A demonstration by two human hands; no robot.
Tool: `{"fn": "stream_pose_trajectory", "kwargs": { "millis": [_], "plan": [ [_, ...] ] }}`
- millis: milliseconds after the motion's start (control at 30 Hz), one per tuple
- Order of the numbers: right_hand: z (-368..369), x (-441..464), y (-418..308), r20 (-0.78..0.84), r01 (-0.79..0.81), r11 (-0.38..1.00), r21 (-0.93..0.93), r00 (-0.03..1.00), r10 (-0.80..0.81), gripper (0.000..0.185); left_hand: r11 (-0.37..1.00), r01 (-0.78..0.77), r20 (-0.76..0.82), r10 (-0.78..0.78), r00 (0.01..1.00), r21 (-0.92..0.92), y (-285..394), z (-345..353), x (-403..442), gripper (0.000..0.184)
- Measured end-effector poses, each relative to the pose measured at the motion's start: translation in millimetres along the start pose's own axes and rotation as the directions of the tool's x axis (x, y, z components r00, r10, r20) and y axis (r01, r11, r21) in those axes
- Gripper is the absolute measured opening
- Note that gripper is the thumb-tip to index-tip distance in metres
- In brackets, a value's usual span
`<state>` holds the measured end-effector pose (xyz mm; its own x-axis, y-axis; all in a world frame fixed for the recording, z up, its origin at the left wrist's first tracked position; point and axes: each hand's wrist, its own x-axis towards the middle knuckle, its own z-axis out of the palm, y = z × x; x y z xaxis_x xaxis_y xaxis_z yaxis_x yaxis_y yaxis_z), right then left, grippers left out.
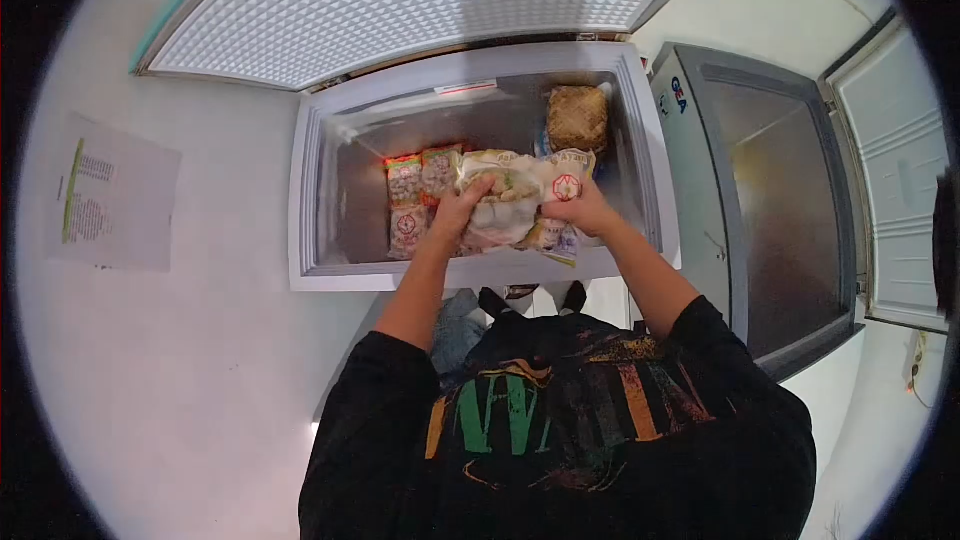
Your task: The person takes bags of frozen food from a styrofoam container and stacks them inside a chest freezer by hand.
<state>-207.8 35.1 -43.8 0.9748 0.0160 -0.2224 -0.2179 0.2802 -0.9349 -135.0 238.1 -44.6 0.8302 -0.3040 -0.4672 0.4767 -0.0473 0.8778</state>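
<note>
Over the open chest freezer (645, 170), my left hand (462, 208) is closed on a white frozen-food bag (498, 222) with a clear window showing pale pieces. My right hand (588, 210) grips a white bag with a red round logo (568, 168), thumb on its front. The two bags meet or overlap between my hands; I cannot tell whether they are separate. Beneath my right hand another printed bag (550, 236) shows in part. Left of my left hand, red-edged bags of round pieces (404, 180) and a pale bag with a red emblem (408, 228) lie in the freezer.
A brown block-like package (577, 118) sits in the freezer's back right corner. The freezer lid (400, 10) stands raised behind. To the right is a grey upright cabinet (790, 200) marked GEA. A printed sheet (120, 195) is on the white surface at left.
</note>
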Motion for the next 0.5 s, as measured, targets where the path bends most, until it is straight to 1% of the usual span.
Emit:
{"fn": "stream_pose_trajectory", "kwargs": {
  "millis": [33, 67, 100, 133, 167, 233, 267, 333, 367, 400, 433, 467, 500],
  "plan": [
    [0, 1, 0, -0.073, 0.015, 0.994, -0.111, 0.997, -0.023, 0.041, 0.995, -0.098, -0.013, 0.098, 0.995, 0.002, 9, 12, -7, 0.067],
    [0, -1, 1, -0.076, 0.02, 0.994, -0.111, 0.997, -0.028, 0.041, 0.995, -0.102, -0.009, 0.102, 0.995, 0.004, 6, 14, -5, 0.067],
    [3, -5, -1, -0.086, 0.066, 0.994, -0.087, 0.994, -0.073, 0.041, 0.971, -0.189, -0.065, 0.201, 0.978, 0.148, 4, 15, 0, 0.06],
    [4, -8, -3, -0.096, 0.113, 0.992, -0.062, 0.988, -0.119, 0.04, 0.919, -0.264, -0.107, 0.306, 0.946, 0.293, 3, 16, 5, 0.055],
    [-1, -8, 1, -0.092, 0.116, 0.992, -0.057, 0.988, -0.12, 0.04, 0.917, -0.264, -0.11, 0.308, 0.945, 0.298, 3, 21, 10, 0.055],
    [-1, -11, 9, -0.143, 0.121, 0.978, -0.171, 0.979, -0.147, 0.04, 0.871, -0.273, -0.102, 0.341, 0.935, 0.409, 2, 26, 11, 0.057],
    [-4, -13, 12, -0.137, 0.116, 0.979, -0.167, 0.981, -0.139, 0.04, 0.873, -0.265, -0.111, 0.336, 0.935, 0.41, 0, 28, 11, 0.057],
    [4, -21, -13, -0.079, 0.14, 0.906, -0.399, 0.979, -0.186, 0.039, 0.864, -0.28, -0.125, 0.36, 0.925, 0.418, 0, 34, 12, 0.058],
    [0, -19, -5, -0.074, 0.141, 0.906, -0.398, 0.98, -0.184, 0.039, 0.865, -0.278, -0.131, 0.36, 0.924, 0.418, -4, 35, 18, 0.058],
    [-7, -15, 11, -0.145, 0.099, 0.976, -0.196, 0.981, -0.129, 0.037, 0.829, -0.171, -0.177, 0.307, 0.935, 0.533, -12, 37, 28, 0.056],
    [-15, -13, 17, -0.203, 0.064, 0.998, 0.02, 0.977, -0.059, 0.035, 0.772, -0.058, -0.23, 0.259, 0.938, 0.634, -9, 42, 30, 0.054],
    [-26, -12, 21, -0.194, 0.068, 0.998, 0.017, 0.979, -0.063, 0.035, 0.773, -0.059, -0.237, 0.265, 0.935, 0.632, -8, 45, 31, 0.054],
    [-38, -12, 21, -0.159, 0.126, 0.992, -0.03, 0.979, -0.129, 0.033, 0.83, -0.139, -0.177, 0.273, 0.946, 0.541, 3, 53, 23, 0.05]
  ]
}}
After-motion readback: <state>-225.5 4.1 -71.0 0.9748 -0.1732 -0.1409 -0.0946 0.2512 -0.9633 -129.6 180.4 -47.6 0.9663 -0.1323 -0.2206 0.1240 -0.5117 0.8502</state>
